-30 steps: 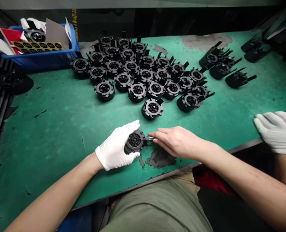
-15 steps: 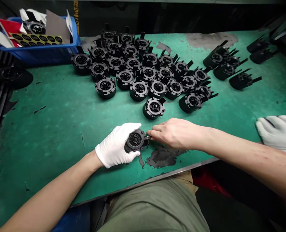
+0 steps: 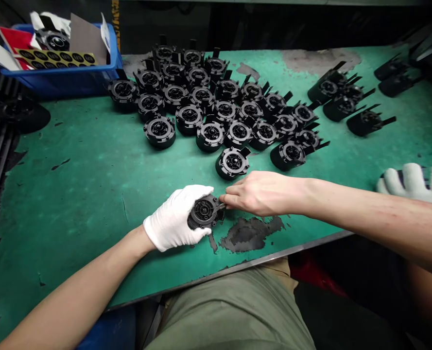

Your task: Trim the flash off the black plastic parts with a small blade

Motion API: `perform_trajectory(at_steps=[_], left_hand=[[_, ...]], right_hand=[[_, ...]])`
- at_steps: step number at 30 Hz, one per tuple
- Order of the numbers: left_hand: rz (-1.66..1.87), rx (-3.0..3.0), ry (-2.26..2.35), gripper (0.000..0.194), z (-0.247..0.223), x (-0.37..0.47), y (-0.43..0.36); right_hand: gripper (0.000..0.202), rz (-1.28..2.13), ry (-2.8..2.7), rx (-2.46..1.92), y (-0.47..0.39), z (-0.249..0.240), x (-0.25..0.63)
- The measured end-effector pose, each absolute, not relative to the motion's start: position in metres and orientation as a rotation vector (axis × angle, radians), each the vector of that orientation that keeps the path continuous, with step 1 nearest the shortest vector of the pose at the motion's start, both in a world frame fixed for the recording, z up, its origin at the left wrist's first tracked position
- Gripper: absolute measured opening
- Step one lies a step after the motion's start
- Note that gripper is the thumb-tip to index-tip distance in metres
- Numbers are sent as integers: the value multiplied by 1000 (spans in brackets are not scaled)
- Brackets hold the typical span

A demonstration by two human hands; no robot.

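Head view: hands [image 3: 175,218] partly cover black part [image 3: 203,211]; slim tool [image 3: 219,206], perhaps metal.

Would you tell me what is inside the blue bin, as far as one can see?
The blue bin holds a black round part, a yellow sheet with black circles, a grey card, a red sheet and some white material. Whatever lies beneath is hidden by its wall.

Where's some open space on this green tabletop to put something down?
A wide bare patch lies between the blue bin and the gloved left hand. Another separates the right forearm from the far-right black housings. It's crowded beyond the hands, among the packed round housings.
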State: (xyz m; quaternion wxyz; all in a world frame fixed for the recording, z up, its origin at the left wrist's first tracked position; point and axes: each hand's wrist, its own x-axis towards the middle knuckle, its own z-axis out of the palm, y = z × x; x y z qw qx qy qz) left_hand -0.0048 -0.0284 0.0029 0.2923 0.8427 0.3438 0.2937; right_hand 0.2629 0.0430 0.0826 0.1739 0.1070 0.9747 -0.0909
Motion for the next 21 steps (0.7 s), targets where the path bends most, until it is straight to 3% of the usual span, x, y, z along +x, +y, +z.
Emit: perform_trajectory(at_steps=[21], left_hand=[[805, 2233, 871, 86, 3, -6, -27]], right_hand=[[30, -184, 2703, 50, 68, 91, 248]])
